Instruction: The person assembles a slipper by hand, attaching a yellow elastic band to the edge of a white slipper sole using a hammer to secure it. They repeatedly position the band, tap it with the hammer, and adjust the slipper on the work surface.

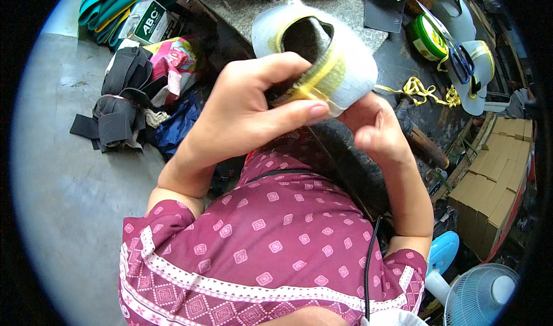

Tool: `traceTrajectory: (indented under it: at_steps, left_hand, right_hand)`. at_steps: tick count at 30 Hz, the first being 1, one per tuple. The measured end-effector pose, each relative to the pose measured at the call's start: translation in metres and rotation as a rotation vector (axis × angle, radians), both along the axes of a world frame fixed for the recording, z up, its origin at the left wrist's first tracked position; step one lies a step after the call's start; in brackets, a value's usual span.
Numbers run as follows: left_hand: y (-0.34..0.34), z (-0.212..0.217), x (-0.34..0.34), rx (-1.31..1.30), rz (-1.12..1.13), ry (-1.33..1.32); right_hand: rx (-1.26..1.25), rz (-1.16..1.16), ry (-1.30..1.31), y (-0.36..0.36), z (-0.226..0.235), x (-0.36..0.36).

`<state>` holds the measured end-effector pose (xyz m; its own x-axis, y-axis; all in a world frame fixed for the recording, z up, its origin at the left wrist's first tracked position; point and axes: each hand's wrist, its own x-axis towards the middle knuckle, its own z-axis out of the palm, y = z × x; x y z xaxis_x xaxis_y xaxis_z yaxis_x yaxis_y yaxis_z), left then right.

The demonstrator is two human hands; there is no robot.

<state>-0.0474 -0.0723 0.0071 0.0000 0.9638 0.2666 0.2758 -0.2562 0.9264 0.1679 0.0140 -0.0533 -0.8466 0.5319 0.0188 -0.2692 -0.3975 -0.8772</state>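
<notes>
Upper (354, 55), pale, yellow-trimmed, is being held beyond the maroon shirt (276, 228). The left hand (247, 104) is pinching its rim, fingers nearly closed; the right hand (380, 127) is touching underneath, fingers curled, grip hidden. Even thumb pressure is probably preventing creases. One fan (487, 296), one scissors (453, 45) are showing.

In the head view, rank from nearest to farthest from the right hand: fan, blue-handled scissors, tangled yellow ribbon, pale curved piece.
From the right hand:
1. Pale curved piece, at its fingertips.
2. Tangled yellow ribbon, upper right.
3. Blue-handled scissors, farther upper right.
4. Fan, lower right corner.
</notes>
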Motion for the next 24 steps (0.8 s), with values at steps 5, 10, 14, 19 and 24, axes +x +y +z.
traceTrajectory:
  at_steps: [5,10,14,19,24]
  left_hand:
    - [0.006,-0.016,0.011,0.146,0.079,0.265]
    - [-0.003,-0.02,0.017,0.233,0.062,0.366]
    - [-0.004,-0.008,0.008,0.312,0.093,0.425]
    - [-0.026,0.037,-0.027,0.386,0.675,-0.275]
    - [0.014,0.046,-0.06,0.131,0.374,-0.282]
  right_hand:
    - [-0.029,-0.2,-0.071,-0.006,-0.005,-0.011]
    - [0.186,-0.453,-0.197,-0.012,0.002,-0.014]
    - [0.427,-0.388,-0.376,-0.01,0.011,-0.007]
    - [1.193,-0.35,-0.819,0.0,0.048,0.054]
    - [1.185,-0.319,-1.497,0.004,0.053,0.122]
